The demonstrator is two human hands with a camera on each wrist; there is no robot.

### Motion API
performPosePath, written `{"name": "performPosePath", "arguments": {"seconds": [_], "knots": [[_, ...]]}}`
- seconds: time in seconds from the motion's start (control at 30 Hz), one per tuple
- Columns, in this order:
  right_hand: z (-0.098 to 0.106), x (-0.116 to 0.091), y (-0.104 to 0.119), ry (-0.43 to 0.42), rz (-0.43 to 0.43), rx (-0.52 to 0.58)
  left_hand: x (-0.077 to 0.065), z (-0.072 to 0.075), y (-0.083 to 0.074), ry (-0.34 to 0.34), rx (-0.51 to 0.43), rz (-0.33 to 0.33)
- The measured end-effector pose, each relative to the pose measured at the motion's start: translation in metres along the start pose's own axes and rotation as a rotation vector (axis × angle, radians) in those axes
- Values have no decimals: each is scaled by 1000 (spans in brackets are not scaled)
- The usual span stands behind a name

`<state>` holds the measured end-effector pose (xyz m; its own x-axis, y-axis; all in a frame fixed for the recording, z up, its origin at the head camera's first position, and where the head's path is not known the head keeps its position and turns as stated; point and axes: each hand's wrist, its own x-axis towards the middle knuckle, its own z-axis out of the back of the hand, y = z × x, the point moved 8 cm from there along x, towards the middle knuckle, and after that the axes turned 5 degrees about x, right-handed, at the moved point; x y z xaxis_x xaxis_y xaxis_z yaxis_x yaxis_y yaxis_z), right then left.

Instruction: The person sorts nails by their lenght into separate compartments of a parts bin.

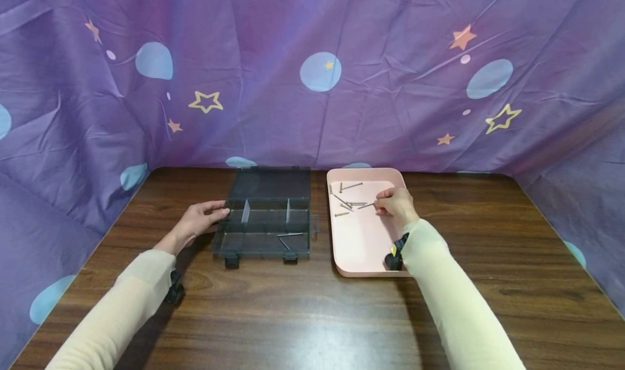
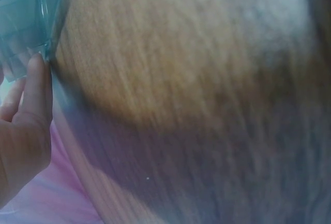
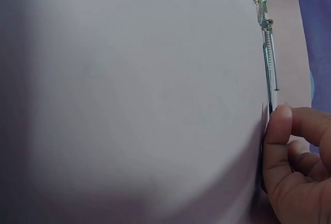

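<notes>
My right hand (image 1: 396, 204) is over the right side of a pink tray (image 1: 352, 253), its thumb and fingertips pinching a thin nail (image 1: 367, 205). Several more screws and nails (image 1: 340, 214) lie in the tray's far half, and the right wrist view shows threaded screws (image 3: 262, 6) just beyond the fingers. Beside the tray stands a see-through dark organizer box (image 1: 263, 245), lid raised at the back. Two nails (image 1: 291, 234) lie in its front compartment. With fingers nearly straight, my left hand (image 1: 197, 221) rests against the box's left side.
Two pale dividers (image 1: 246, 211) stand in the box's middle row. Its black latches (image 1: 231, 260) hang at the front edge. Everything sits on a brown wooden table (image 1: 273, 310), with a purple patterned curtain (image 1: 273, 115) behind and at both sides.
</notes>
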<state>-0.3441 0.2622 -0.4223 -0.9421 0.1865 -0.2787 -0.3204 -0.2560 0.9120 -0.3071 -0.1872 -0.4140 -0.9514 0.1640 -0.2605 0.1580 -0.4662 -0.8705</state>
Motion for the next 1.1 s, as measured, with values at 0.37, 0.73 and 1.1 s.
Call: {"name": "performPosePath", "arguments": {"seconds": [0.37, 0.73, 1.1], "knots": [[-2, -1, 1, -7, -19, -2, -2, 0, 0, 8, -7, -4], [-1, -4, 4, 11, -18, -53, -1, -1, 0, 8, -8, -10], [-1, -4, 5, 11, -12, -94, -1, 0, 0, 12, 4, -14]]}}
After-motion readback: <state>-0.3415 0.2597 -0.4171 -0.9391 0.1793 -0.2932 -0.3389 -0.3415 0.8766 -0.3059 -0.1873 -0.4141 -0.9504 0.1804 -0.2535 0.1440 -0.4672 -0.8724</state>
